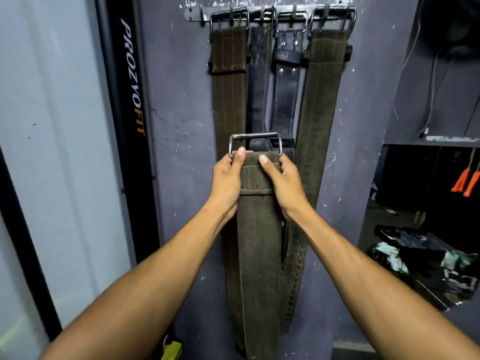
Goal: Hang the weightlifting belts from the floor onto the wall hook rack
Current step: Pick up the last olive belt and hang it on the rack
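Note:
I hold an olive-brown weightlifting belt [255,245] upright in front of the wall, its steel buckle [255,136] at the top. My left hand [226,181] grips the belt's left edge just under the buckle, thumb on its face. My right hand [283,181] grips the right edge at the same height. The belt's tail hangs down between my forearms. High on the wall is the metal hook rack [197,13]. Several belts hang from it by their buckles: a brown one [230,81], two black ones [285,92] and an olive one [322,81].
A black post marked PROZVOFIT [132,81] stands left of the grey wall, beside a pale panel. To the right a dark alcove holds orange handles [466,181], cables and a heap of black and green gear [426,266] on the floor. A yellow object [171,349] lies low down.

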The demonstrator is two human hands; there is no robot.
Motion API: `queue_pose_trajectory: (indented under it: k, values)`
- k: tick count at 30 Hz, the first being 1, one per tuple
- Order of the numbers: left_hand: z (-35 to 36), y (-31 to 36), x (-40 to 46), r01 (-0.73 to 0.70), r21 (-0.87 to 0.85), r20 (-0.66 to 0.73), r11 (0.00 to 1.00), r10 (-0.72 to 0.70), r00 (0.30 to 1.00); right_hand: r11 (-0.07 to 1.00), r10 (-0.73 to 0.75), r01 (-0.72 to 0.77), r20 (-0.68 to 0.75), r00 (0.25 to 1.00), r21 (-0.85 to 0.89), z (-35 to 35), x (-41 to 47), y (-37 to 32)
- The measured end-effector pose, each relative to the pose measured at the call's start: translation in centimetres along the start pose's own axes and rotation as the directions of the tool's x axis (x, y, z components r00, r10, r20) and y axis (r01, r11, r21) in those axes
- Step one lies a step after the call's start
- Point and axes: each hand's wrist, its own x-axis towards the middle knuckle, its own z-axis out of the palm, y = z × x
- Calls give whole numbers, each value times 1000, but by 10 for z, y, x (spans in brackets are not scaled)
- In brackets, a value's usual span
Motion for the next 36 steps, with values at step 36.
queue_pose_trajectory:
  k: [36]
  values:
    - [-7, 43, 5, -60, -43, 83, 997, 63, 995, 831, 518, -547, 220, 827, 99, -21, -176, 128]
